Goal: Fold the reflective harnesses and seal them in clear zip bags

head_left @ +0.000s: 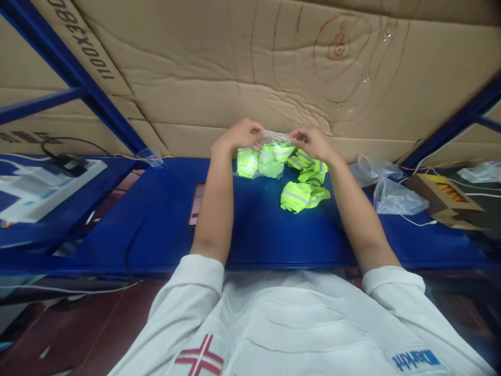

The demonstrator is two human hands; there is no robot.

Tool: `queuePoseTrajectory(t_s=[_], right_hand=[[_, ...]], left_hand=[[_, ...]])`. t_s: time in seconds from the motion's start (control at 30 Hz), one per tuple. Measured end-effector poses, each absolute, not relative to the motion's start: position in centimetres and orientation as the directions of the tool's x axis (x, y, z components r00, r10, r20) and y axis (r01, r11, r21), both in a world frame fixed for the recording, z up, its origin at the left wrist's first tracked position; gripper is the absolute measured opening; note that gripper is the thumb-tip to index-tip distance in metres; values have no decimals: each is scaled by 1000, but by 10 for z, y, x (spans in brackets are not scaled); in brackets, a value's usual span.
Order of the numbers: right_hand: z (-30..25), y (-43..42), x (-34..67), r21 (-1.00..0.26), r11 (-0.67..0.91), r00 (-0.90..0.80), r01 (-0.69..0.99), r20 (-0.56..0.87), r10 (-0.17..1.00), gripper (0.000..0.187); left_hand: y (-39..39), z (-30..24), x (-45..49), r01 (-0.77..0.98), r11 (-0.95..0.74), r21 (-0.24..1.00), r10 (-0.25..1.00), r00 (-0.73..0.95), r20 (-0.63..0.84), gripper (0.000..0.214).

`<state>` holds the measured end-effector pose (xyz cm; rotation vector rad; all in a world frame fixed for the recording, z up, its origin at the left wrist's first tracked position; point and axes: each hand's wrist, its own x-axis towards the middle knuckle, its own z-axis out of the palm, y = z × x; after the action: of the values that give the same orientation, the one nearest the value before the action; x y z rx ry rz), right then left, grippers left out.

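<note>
Both hands reach to the far side of a blue shelf (258,230). My left hand (239,136) and my right hand (313,142) each pinch the top edge of a clear plastic bag (270,156) that holds folded neon-yellow reflective bands. Several more loose neon-yellow bands (303,193) with grey stripes lie on the shelf just below and to the right of the bag, near my right wrist. Fingers of both hands are closed on the bag's rim.
Empty clear bags (391,197) lie right, beside a brown cardboard box (442,201). A phone (195,204) lies by my left forearm. A white device (43,188) with cables sits far left. Cardboard sheets (254,68) and blue rack struts (78,73) stand behind.
</note>
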<state>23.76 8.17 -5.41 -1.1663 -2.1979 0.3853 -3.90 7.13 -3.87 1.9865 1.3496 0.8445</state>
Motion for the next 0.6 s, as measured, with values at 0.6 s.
queuePoseTrajectory(t_s=[0.6], right_hand=[[-51, 95, 297, -310, 469, -393, 827, 277, 877, 69]], left_hand=[[89, -59, -37, 798, -268, 540, 913, 31, 408, 15]])
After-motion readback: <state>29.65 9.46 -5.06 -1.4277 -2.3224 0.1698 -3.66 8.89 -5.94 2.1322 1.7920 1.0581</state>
